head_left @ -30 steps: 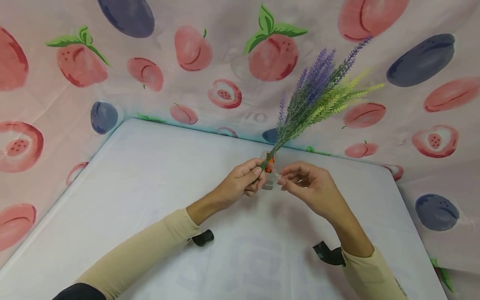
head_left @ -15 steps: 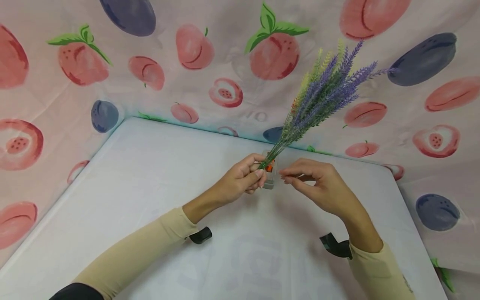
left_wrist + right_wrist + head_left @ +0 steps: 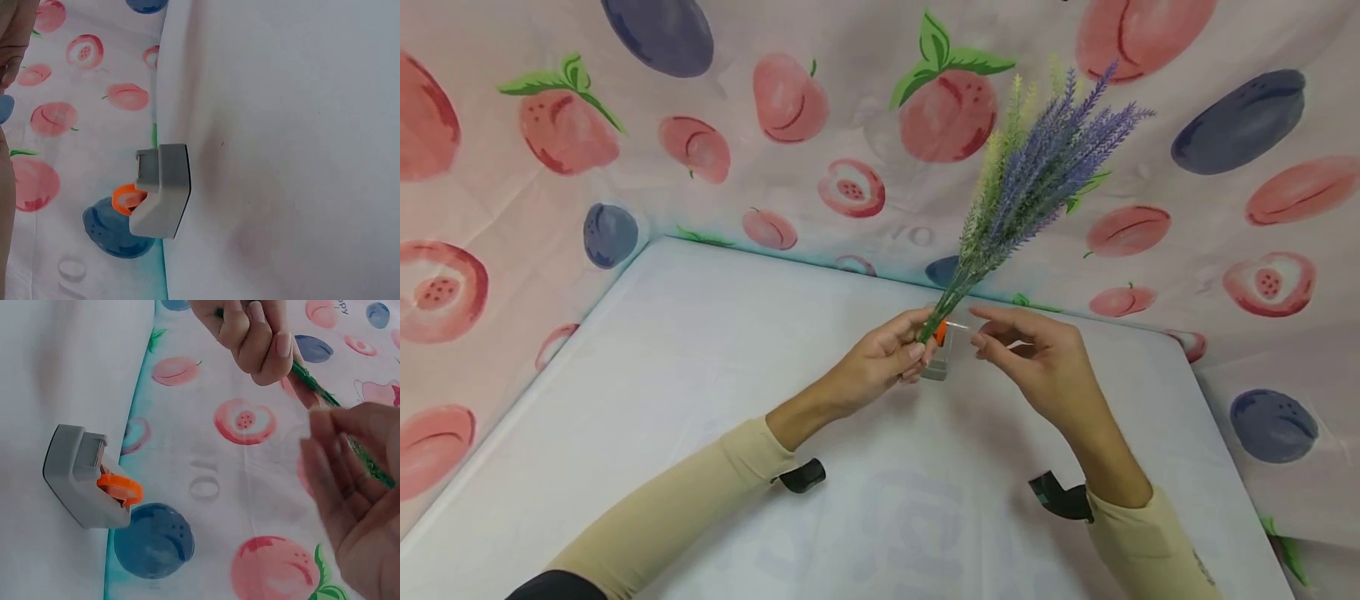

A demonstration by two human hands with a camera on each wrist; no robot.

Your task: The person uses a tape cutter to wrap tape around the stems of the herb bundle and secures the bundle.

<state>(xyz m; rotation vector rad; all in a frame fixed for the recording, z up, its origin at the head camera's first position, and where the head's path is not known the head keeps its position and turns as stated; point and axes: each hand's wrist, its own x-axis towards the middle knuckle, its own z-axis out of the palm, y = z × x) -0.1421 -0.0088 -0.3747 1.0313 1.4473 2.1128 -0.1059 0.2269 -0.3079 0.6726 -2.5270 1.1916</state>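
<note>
A bunch of artificial lavender sprigs [image 3: 1037,167], purple and yellow-green, leans up and right in the head view. My left hand [image 3: 880,354] grips its green stems at the lower end. From the stems a thin, clear strip, which looks like tape [image 3: 957,325], sticks out to the right. Just beside it is my right hand [image 3: 1037,354], its index finger and thumb apart. In the right wrist view the stems [image 3: 315,384] run from the left hand and pass behind the right fingers. A grey tape dispenser [image 3: 81,478] with an orange core stands below, partly hidden in the head view.
The white-covered table [image 3: 700,333] meets a fruit-printed cloth backdrop [image 3: 850,108] at the back and sides. The dispenser [image 3: 162,194] stands near the table's far edge. Black wrist cameras [image 3: 805,475] jut from both sleeves.
The bunch has turned in my left hand, so the yellow-green sprigs went from its right side to its left. My right hand's fingertips were close together near the strip and have spread apart.
</note>
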